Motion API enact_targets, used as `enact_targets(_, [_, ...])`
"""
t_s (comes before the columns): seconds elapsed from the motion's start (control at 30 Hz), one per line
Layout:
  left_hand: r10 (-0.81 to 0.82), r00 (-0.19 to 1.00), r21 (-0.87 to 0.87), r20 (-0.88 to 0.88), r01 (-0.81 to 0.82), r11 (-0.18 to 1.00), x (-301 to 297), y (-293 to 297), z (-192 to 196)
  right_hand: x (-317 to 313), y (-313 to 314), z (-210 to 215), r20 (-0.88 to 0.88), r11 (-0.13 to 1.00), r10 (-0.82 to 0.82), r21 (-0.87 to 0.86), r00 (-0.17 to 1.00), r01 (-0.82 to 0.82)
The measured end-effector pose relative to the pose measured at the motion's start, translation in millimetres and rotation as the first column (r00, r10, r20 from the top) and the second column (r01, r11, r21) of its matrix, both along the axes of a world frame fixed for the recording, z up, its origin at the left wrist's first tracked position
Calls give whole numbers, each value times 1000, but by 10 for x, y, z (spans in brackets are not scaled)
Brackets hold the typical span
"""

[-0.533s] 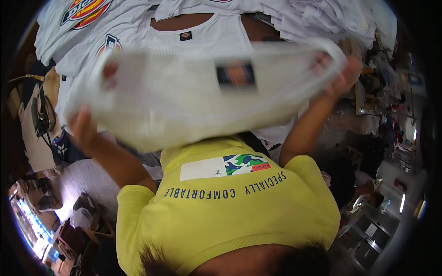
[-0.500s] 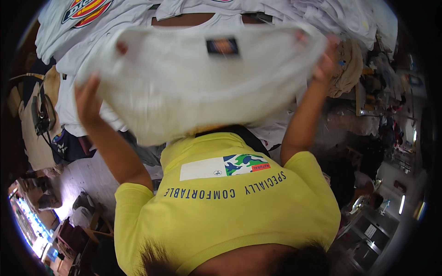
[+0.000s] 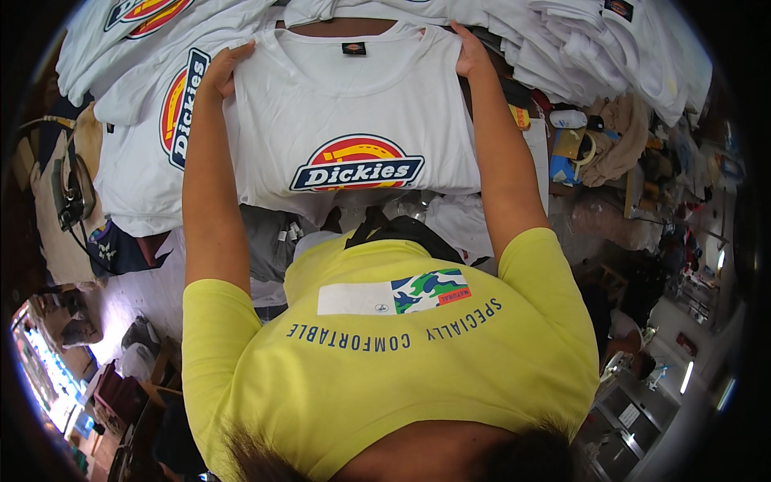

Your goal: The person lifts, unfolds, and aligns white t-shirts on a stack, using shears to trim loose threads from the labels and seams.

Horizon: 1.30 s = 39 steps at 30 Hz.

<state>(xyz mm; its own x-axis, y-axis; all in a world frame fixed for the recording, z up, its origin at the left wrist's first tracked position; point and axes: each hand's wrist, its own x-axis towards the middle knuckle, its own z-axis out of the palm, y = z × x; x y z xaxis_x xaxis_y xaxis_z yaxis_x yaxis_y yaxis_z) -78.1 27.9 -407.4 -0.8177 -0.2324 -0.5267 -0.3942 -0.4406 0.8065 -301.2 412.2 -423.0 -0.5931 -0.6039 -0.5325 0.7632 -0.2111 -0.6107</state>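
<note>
A white sleeveless shirt [image 3: 361, 112] is spread flat before me, with a red, yellow and navy logo on its front and a small black label inside the wide neckline. My left hand [image 3: 230, 69] grips its left shoulder edge, fingers closed on the cloth. At the opposite shoulder my right hand [image 3: 472, 53] pinches the fabric; its fingertips are partly hidden. Part of the lower hem hangs over the table edge toward my body. Another white shirt [image 3: 132, 165] with the same sort of logo lies beside my left forearm.
A heap of folded white shirts [image 3: 574, 48] sits at the far right, more white garments [image 3: 88, 60] at the far left. An iron [image 3: 74, 189] rests on the left. Right of my arm are a tape roll [image 3: 584, 153] and beige cloth [image 3: 622, 140].
The shirt was lifted, blurred and inside-facing in the air; now it lies down on the table, logo up. Both hands have moved farther away and closer together, still holding it.
</note>
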Motion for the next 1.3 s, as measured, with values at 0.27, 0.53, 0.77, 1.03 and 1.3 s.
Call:
enact_targets(0.27, [40, 998, -42, 44, -38, 998, 64, 121, 128, 50, 199, 83, -128, 996, 78, 49, 989, -72])
enact_targets(0.53, [243, 968, -431, 66, -192, 882, 1732, 587, 255, 1156, 1438, 691, -445, 770, 350, 638, 825, 17])
enact_targets(0.77, [216, 961, -546, 174, -89, 833, 2533, 1350, -126, 2186, 2331, 390, -314, 698, 331, 716, 890, -8])
enact_targets(1.03, [111, 990, -572, 89, -41, 819, 2571, 1398, -446, 2394, 2323, 120, -520, 779, 311, 618, 796, 100])
enact_targets(1.3, [192, 974, -350, 123, -138, 926, 2653, 1185, -178, 2469, 2159, 139, -592, 776, 321, 612, 740, 153])
